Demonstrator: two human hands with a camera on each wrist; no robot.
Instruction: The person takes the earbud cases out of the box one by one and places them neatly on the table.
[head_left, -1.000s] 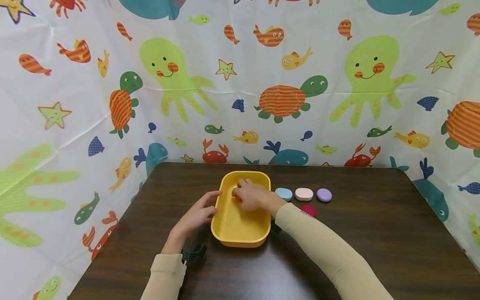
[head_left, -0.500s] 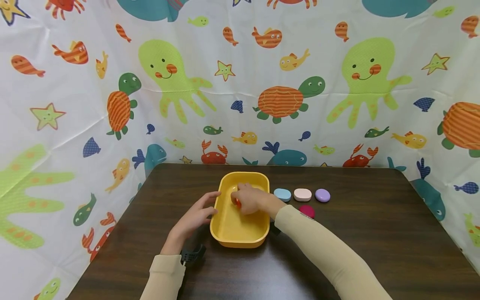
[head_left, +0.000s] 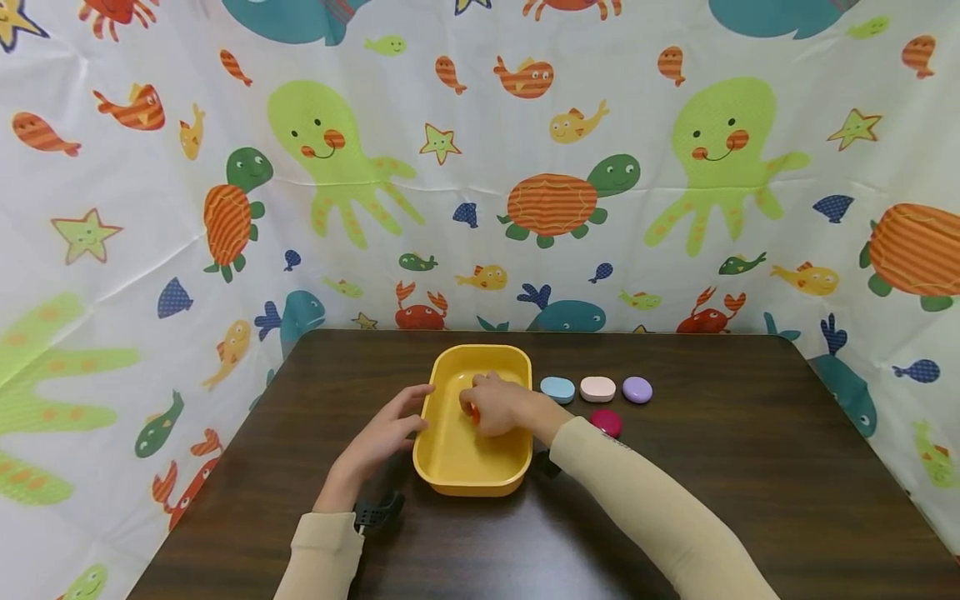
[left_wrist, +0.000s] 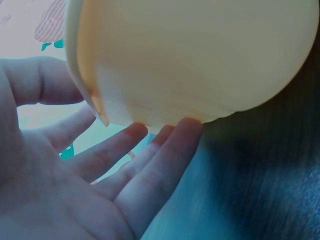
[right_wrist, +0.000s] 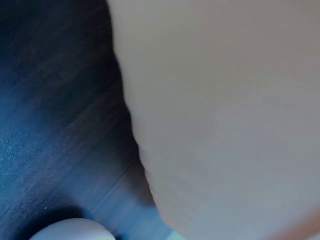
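Observation:
A yellow plastic bin stands on the table. My right hand reaches inside it over the right rim, fingers curled around a small orange-red thing; most of that thing is hidden by the hand, and its kind cannot be told. Outside, at the bin's left wall, is my left hand, its fingers spread and nearly straight. In the left wrist view, the left fingertips touch the wall of the bin. The bin's outer wall fills most of the right wrist view.
Right of the bin, a light blue, a pale pink and a purple rounded piece lie in a row. A dark pink round piece sits nearer, beside the right sleeve. A cloth with sea animals hangs behind the dark table.
My right hand has shifted slightly nearer and rightward within the bin, still gripping the orange-red thing. My left hand stays at the bin's wall. The whole head view has shifted a little.

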